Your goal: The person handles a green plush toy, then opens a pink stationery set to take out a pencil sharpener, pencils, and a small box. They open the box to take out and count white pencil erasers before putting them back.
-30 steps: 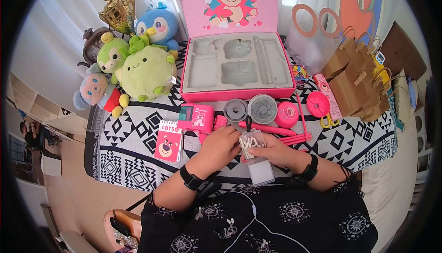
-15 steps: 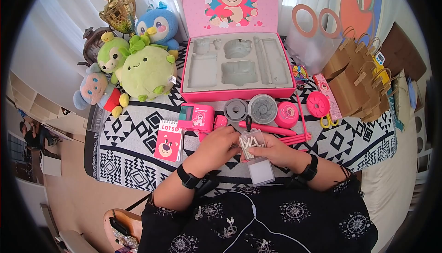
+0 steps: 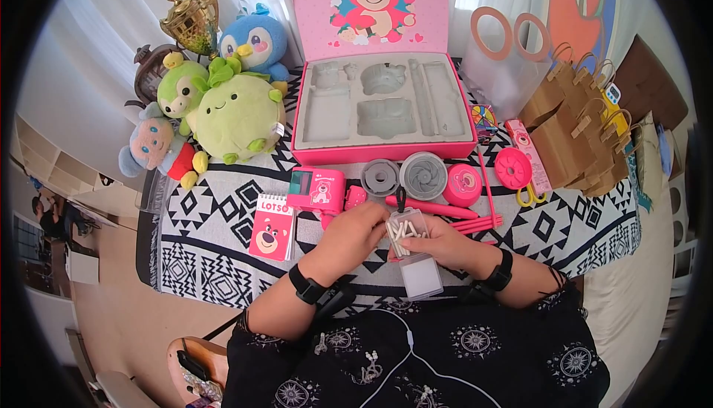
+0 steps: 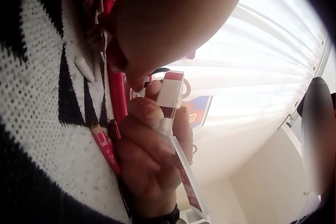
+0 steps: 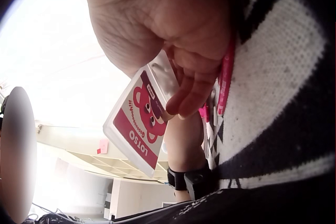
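Observation:
My right hand [image 3: 448,245] grips a small clear plastic case [image 3: 421,276], its thumb over the front edge. Short white sticks [image 3: 405,231] fill the upper half, and the open lid hangs down toward me. In the right wrist view, the lid [image 5: 140,119] carries a pink LOTSO bear label. Close by the case's left edge is my left hand [image 3: 349,241], fingers bent down; I cannot tell whether they hold anything. Seen from the left wrist, a loose white stick [image 4: 84,69] lies on the cloth below that hand.
Behind the hands lie a pink sharpener [image 3: 318,189], grey round parts [image 3: 423,176], pink pencils [image 3: 475,224] and yellow-handled scissors [image 3: 531,196]. A LOTSO notepad [image 3: 272,230] is left. An open pink box [image 3: 386,153] stands at the back, between plush toys [image 3: 236,118] and paper bags [image 3: 579,137].
My left hand shifts very slightly beside the case. The right hand and the case stay in place.

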The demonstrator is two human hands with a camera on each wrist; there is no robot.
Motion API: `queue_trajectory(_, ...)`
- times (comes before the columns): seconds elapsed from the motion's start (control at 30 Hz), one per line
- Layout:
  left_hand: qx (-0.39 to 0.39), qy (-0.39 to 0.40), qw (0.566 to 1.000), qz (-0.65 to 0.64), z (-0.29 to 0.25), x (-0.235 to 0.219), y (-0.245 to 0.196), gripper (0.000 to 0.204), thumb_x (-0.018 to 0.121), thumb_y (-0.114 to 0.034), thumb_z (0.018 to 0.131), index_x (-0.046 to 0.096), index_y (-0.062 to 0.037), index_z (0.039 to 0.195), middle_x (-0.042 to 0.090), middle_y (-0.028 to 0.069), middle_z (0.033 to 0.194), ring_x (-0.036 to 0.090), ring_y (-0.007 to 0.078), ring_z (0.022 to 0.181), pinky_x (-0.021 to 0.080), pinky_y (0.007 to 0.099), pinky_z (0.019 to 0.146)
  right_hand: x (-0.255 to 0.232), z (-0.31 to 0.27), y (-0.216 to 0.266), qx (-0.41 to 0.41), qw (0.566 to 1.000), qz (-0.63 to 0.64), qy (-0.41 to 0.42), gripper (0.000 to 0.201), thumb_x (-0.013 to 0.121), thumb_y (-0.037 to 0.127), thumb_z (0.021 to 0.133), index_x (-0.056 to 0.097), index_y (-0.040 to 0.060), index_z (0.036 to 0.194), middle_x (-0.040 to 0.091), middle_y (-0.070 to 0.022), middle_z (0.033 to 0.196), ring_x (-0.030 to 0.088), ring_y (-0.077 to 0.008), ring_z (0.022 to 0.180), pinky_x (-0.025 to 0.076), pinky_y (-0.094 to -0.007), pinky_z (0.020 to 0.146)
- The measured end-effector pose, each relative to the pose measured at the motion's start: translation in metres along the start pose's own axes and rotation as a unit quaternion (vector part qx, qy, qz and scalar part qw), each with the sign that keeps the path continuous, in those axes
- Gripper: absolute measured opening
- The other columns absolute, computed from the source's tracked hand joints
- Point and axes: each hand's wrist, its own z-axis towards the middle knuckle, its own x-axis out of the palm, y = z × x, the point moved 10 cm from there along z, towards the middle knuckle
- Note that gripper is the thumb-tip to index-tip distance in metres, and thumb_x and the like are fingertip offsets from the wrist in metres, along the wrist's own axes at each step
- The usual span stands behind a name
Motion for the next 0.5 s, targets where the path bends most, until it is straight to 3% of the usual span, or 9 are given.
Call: queue_trajectory(0.5,0.052,-0.084,0.994,-0.057,0.002,-0.020,-0.019,0.021,0.060,0.007,0.085,0.060,-0.0028,0.104,0.062,0.0127,0.099,0.062,0.0319,0.091,0.052,0.0367,0.076,0.001,0.000,0.001,0.004,1.000,0.006,-0.004,0.028,0.055,0.016,0.099,0.052,0.0041,0.125,0.065,-0.0061,0.106,0.064,-0.0137,0.099,0.050,-0.0308,0.089)
